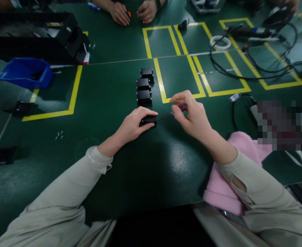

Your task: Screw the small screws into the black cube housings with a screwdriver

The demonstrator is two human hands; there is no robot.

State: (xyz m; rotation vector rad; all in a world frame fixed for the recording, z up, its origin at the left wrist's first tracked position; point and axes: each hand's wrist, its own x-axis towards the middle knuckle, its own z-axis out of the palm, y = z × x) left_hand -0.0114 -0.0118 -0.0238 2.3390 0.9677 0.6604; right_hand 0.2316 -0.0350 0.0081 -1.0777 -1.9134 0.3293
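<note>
My left hand [134,124] is closed around a small black box [149,120] that rests on the green table. My right hand [190,115] pinches a small screwdriver [182,107] with a dark purple handle. Its thin shaft points left and its tip meets the right side of the box. Three more black boxes [144,86] stand in a row just beyond my left hand.
A blue bin [24,72] and a black fixture [37,37] sit at the far left. Several small screws [59,135] lie left of my arm. Black cables [256,61] and a tape roll [220,42] are at far right. Another person's hands [132,12] rest opposite. Pink cloth [233,178] lies under my right forearm.
</note>
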